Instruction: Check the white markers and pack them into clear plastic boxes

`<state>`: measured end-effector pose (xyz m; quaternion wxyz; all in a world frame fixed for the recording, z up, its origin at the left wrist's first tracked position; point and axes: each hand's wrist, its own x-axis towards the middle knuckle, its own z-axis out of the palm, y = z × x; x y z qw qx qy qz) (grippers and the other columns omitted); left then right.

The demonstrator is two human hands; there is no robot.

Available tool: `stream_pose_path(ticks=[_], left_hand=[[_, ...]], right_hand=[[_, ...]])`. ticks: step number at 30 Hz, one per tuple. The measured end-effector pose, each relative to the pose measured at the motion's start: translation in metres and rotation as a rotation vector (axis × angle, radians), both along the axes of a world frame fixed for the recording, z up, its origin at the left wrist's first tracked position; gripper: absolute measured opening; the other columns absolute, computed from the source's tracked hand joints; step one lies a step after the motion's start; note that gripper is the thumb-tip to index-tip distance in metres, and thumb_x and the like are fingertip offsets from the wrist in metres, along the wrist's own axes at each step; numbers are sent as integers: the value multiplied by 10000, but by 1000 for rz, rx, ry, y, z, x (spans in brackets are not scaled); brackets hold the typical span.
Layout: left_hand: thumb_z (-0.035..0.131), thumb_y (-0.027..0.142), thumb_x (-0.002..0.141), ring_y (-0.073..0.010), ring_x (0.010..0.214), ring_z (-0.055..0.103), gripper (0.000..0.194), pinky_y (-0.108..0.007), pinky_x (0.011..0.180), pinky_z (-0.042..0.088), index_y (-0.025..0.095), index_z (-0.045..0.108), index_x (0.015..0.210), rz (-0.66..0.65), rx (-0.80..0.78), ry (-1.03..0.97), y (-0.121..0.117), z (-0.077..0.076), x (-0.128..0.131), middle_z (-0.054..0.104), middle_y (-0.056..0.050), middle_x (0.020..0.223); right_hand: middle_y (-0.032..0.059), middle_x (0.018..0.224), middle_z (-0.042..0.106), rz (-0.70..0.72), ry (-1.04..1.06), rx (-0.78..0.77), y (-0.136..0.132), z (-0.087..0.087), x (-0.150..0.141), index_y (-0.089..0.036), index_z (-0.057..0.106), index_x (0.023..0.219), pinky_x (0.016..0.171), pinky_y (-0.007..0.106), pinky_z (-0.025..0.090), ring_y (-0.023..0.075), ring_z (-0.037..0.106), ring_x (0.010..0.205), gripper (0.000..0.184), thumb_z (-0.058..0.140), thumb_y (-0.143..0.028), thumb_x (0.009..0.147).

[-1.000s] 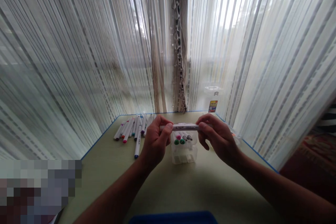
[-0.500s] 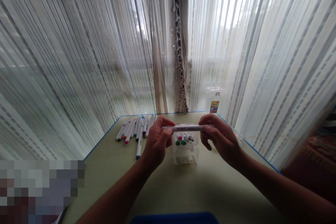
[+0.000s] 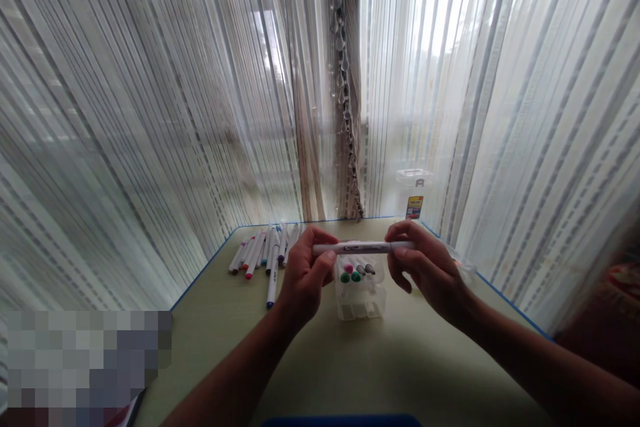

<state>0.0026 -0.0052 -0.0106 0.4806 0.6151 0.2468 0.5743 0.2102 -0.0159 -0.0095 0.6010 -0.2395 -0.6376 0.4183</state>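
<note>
White marker (image 3: pixel 361 248) was held crosswise between the two hands. Beyond the grip hung a striped sheer curtain (image 3: pixel 150 80), and beneath the hands spread a pale green table (image 3: pixel 310 373). Nearer than the grip, a blue thing (image 3: pixel 343 421) was cut off at the bottom of view. Past the right hand (image 3: pixel 425 257) stood a clear case (image 3: pixel 407 181) with a coloured label, its base hidden and its contents hard to make out. Just below the grip was a clear holder (image 3: pixel 361 310), carrying markers whose ends showed pink, green and grey; the held marker crossed before its top, so a full count was impossible. Left of the left hand (image 3: pixel 305 273) lay a pile of white markers (image 3: pixel 255 257), and just beside that hand a blue-ended marker (image 3: pixel 273 277). Left thumb and fingers pinched the white marker near one end, right thumb and fingers near the other, its printed middle bare between them.
</note>
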Motion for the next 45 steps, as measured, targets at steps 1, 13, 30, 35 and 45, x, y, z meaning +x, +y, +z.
stream_pose_path(ticks=[1,13,30,35,45], left_hand=[[608,308,851,-69,450,319,158,-197,442,266,184,528,910,7,-2,1,0,0,0,387,101,552],[622,440,884,-58,428,255,277,-175,399,237,194,517,812,62,-60,-60,3,2,5,355,100,532],[574,327,824,-65,438,271,153,-191,424,239,179,540,838,29,-66,-32,6,4,-1,338,108,533],[627,349,846,-58,428,284,192,-181,420,236,186,536,889,28,-83,-58,7,6,-1,361,113,531],[708,364,856,-49,437,302,267,-178,439,256,189,521,932,28,-64,-49,6,5,-1,383,119,536]], right_hand=[[-73,524,479,-6,-5,-3,0,0,0,-190,549,928,368,193,299,90,396,407,94,571,-277,899],[-84,545,399,-26,5,-52,-1,3,-8,-203,555,854,327,185,318,85,378,404,281,629,-465,924],[-111,495,392,7,-52,-74,5,2,-4,-212,521,878,338,181,263,67,299,375,273,613,-467,909],[-110,524,422,46,-63,-49,4,2,-2,-208,519,944,357,183,283,69,320,396,227,614,-408,897],[-114,509,425,31,-36,-52,9,1,-6,-213,509,911,343,188,303,74,345,374,240,593,-437,925]])
